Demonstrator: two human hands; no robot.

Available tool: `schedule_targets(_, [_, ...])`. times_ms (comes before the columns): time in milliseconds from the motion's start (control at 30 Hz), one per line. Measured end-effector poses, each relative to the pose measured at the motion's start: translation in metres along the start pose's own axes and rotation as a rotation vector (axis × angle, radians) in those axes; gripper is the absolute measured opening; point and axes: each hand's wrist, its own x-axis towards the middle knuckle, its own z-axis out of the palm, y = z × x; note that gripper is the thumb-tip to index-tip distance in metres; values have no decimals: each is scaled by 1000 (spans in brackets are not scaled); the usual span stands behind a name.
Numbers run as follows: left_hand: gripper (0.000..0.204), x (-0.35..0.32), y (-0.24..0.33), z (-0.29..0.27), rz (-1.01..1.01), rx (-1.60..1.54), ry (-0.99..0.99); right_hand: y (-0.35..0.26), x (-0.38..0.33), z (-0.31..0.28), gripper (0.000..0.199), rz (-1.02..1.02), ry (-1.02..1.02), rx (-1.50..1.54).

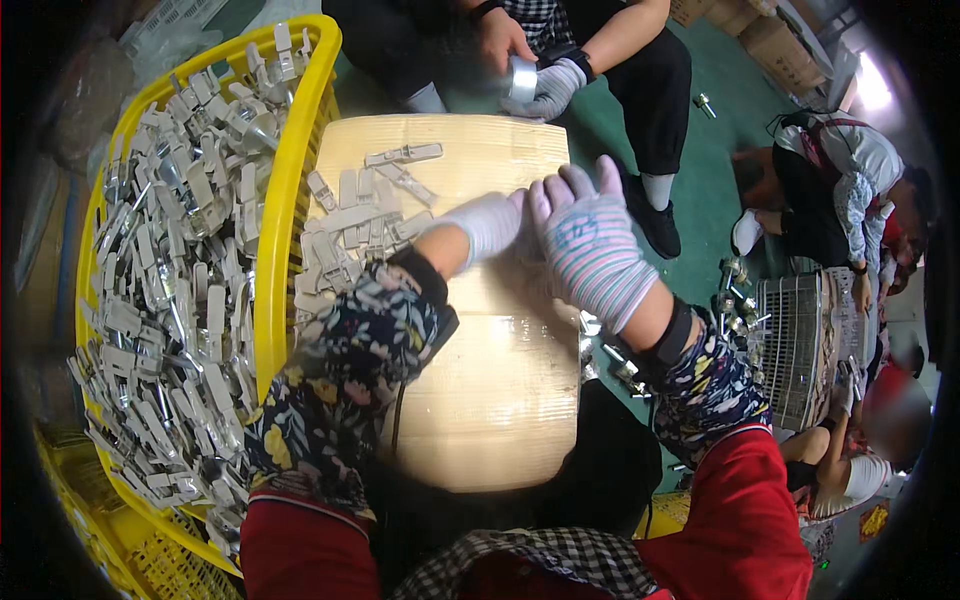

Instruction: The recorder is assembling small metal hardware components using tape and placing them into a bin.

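Head view: both gloved hands meet over the tan cardboard box (500, 400); left hand (487, 224) nearer the flat grey metal clips (355, 235) lying to its left, right hand (590, 245) fingers spread, grips unclear

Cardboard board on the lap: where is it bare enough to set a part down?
The cardboard board is bare across its near half, below both hands, and along its far right edge. Its upper left is crowded with a pile of grey metal parts beside the yellow basket, itself full. The left hand and right hand meet mid-board.
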Motion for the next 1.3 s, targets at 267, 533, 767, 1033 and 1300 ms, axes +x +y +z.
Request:
schedule_targets(267, [49,18,16,7,50,205,238,40,50,-12,59,18,-386,182])
schedule_targets(533, [63,75,2,-37,-145,-203,47,35,76,5,80,4,-143,-66])
schedule_targets(767, [67,36,7,-14,-117,-1,372,33,82,-11,58,-37,-333,84])
schedule_targets(1033, [64,-93,16,68,-190,91,252,-36,-59,-33,63,-27,-400,185])
schedule_targets(1300, [40,-233,24,155,-115,322,240,-110,-203,-35,52,-40,-254,199])
